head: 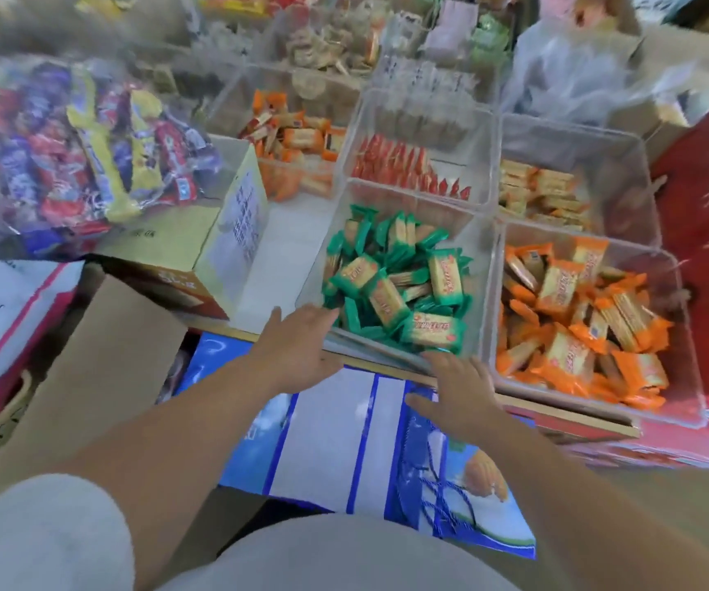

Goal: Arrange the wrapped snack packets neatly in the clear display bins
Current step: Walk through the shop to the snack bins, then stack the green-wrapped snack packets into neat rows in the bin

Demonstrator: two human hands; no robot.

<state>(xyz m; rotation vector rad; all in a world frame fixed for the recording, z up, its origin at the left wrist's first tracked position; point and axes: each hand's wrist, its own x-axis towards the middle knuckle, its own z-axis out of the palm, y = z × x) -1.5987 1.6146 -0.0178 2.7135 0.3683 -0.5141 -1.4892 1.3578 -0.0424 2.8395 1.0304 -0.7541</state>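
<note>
Snack packets in green wrappers (395, 287) lie heaped loosely in the nearest clear bin (312, 270), which stands at the front edge of the surface (276, 249). Both hands reach to its near rim, holding nothing. The left hand (301, 343) has straight fingers at the near left corner, and the right hand (457, 386) has its fingers spread. Just beside on the right, a second bin holds jumbled orange packets (578, 326). Behind the green ones, red packets (408, 168) stand in rows. Pale yellow packets (540, 189) fill the bin to their right.
</note>
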